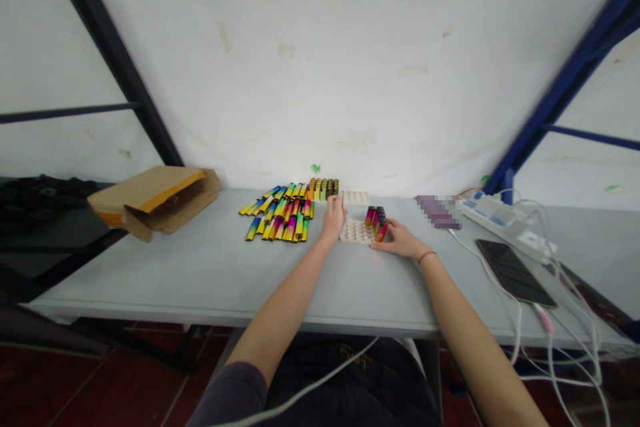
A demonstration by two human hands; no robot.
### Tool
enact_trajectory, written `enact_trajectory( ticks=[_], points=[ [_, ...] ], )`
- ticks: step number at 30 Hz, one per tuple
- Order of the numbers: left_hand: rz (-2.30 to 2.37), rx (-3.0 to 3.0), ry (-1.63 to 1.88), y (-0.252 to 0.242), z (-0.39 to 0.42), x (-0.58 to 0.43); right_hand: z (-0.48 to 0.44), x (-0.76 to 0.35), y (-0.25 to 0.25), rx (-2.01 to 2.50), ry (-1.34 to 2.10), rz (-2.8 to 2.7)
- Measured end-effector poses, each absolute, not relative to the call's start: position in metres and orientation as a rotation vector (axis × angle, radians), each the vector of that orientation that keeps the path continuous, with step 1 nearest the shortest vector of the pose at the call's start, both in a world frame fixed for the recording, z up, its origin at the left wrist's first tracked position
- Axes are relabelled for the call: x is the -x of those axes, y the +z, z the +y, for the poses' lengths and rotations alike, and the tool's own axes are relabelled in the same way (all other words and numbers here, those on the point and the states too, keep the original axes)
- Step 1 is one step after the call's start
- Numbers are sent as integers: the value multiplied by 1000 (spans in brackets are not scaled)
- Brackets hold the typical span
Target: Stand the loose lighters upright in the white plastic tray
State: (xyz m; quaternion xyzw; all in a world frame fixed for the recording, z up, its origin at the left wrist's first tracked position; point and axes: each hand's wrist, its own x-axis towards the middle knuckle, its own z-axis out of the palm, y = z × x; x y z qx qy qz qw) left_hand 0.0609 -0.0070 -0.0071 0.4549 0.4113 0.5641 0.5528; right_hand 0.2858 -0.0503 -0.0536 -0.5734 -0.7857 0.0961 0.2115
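A white studded tray point(356, 232) lies on the table in front of me. Several shiny red-purple tubes with dark ends point(381, 232) stand upright along its right side. My right hand point(401, 240) grips the tray's right end, thumb at the front corner and fingers beside the tubes. At the tray's left end, my left hand point(334, 220) is closed with its fingers curled; what it holds, if anything, is hidden. To its left lie many loose metallic tubes point(277, 228) in yellow, blue, green and pink. Behind them, gold tubes point(323, 188) stand in rows.
Another white tray point(356, 197) lies near the wall. An open cardboard box point(160, 190) rests at the left. On the right are a power strip point(510, 223), a black phone point(515, 272), a partly pixelated purple device point(439, 212) and white cables point(493, 273).
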Motion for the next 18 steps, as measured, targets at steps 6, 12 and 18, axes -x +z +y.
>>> enact_trajectory(
  ticks=[6,12,18],
  points=[
    [880,-1695,1421,-14,-9,-67,-51,-285,-52,1604,266,-2203],
    [815,-1855,1298,-18,-9,-68,-49,-287,-54,1564,240,-2213],
    [787,-1820,1217,-24,-11,-69,-49,-287,-55,1572,256,-2184]
  ],
)
